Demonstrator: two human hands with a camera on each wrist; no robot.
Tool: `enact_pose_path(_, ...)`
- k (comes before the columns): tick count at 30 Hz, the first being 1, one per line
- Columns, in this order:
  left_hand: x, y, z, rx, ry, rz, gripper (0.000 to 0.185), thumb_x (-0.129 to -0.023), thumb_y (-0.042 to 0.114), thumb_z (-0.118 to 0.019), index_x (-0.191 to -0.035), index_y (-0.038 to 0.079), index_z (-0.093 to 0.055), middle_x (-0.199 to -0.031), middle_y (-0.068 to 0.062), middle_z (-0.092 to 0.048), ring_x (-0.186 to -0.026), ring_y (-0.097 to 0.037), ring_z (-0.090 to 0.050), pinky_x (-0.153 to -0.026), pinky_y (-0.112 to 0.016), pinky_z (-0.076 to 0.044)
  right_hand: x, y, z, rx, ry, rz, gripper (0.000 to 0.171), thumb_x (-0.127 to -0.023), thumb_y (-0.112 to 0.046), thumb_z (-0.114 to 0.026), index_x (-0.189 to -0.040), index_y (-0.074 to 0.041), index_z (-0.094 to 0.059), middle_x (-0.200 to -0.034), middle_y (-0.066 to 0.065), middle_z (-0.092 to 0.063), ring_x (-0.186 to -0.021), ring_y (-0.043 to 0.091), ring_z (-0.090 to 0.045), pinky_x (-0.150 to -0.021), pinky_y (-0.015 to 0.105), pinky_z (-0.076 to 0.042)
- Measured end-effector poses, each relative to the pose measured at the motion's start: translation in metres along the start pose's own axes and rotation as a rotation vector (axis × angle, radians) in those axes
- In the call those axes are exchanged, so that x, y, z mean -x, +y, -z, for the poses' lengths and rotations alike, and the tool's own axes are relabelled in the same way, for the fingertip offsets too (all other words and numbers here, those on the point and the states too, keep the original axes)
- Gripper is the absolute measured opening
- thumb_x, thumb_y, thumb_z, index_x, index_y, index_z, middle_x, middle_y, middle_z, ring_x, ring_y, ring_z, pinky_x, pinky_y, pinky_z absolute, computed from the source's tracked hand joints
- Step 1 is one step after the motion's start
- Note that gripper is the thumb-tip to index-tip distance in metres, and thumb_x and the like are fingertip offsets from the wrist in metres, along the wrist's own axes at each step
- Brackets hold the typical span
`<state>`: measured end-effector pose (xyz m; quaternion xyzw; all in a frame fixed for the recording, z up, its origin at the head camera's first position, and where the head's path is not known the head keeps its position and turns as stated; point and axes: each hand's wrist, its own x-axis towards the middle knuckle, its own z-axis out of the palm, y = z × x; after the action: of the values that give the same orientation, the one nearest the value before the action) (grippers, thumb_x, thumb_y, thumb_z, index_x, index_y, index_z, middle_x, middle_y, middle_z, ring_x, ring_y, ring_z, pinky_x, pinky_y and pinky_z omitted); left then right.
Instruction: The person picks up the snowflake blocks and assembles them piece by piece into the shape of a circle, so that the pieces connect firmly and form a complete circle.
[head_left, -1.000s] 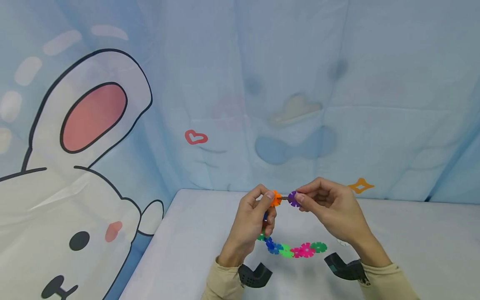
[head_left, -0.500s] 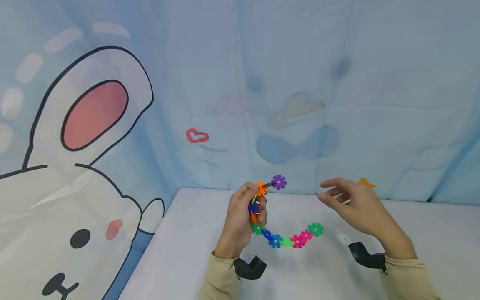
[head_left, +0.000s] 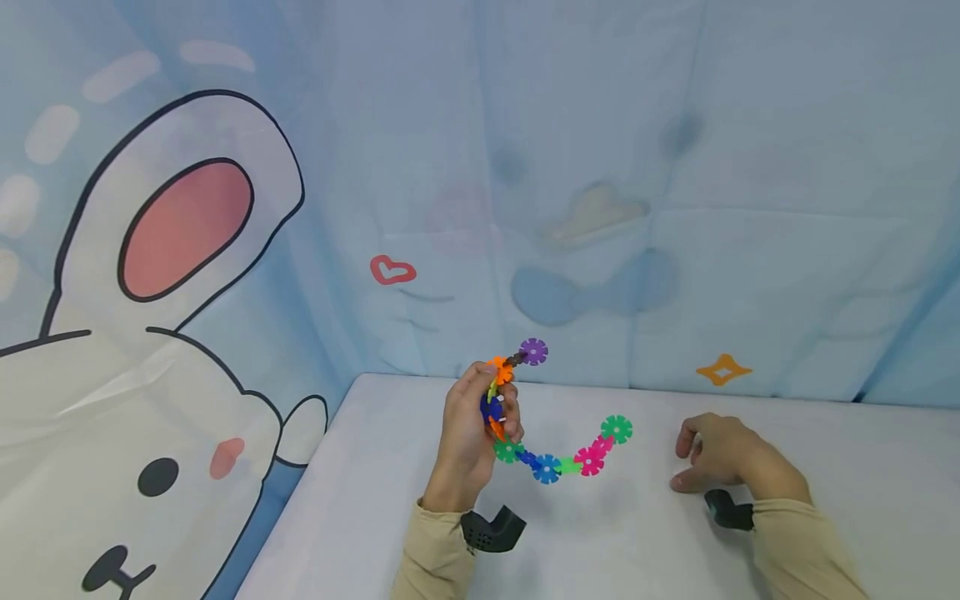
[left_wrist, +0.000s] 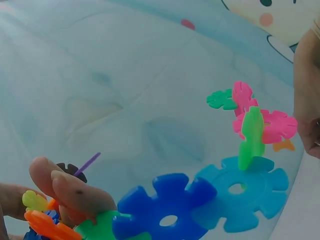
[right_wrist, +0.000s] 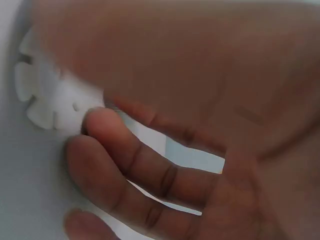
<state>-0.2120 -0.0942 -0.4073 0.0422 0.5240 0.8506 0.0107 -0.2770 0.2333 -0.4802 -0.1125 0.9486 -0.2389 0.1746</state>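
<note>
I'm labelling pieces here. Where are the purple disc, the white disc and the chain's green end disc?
purple disc [head_left: 533,351], head view, its face.
white disc [right_wrist: 47,95], right wrist view, its notched left part beside the fingers.
green end disc [head_left: 616,428], head view, its centre.

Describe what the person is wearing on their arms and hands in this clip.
Both hands are bare: no gloves, rings or watch visible on the left hand or the right hand. Each forearm is in a beige long sleeve reaching the wrist. A small black angled camera mount sits at each wrist, the right one partly hidden.
</note>
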Motion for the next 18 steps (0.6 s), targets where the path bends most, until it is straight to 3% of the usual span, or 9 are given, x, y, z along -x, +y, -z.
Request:
enact_pose_path(6,0.0003,0.0001,0.0006,0.007,-0.011,-0.009,0.020,-0.113,0.025,-0.043,-0.098,0.014,-0.048,-0.074,0.004,-0.054,-0.048,-0.010,-0.047,-0.051,-0.025,-0.042,0.0012,-0.0049,-0.0024,0.005,0.023,-0.005,0.032,-0.076,-0.017,-0.096,-0.086,-0.010,-0.067,-0.082,0.004,-0.057,-0.074,0.021,-0.054,-0.062,0.032,-0.043)
enact_pose_path(12,0.0014,0.0001,0.0005,0.019,-0.017,0.000,0.022,-0.113,0.027,-0.043,-0.096,0.014,-0.046,-0.073,0.004,-0.054,-0.048,-0.009,-0.047,-0.051,-0.025,-0.043,-0.0020,0.0010,-0.0032,-0.010,0.023,-0.004,0.033,-0.078,-0.026,-0.095,-0.085,-0.010,-0.068,-0.077,0.002,-0.057,-0.074,0.019,-0.053,-0.063,0.032,-0.040)
enact_pose_path(18,0.0007,0.0007,-0.0015,0.042,0.008,0.012,0.026,-0.110,0.030,-0.043,-0.093,0.014,-0.050,-0.070,0.005,-0.054,-0.048,-0.009,-0.046,-0.052,-0.024,-0.043,-0.0012,-0.0016,0.0013,-0.055,0.166,0.152,0.031,-0.090,-0.035,-0.086,-0.084,-0.011,-0.066,-0.070,-0.002,-0.056,-0.066,0.014,-0.051,-0.057,0.026,-0.039)
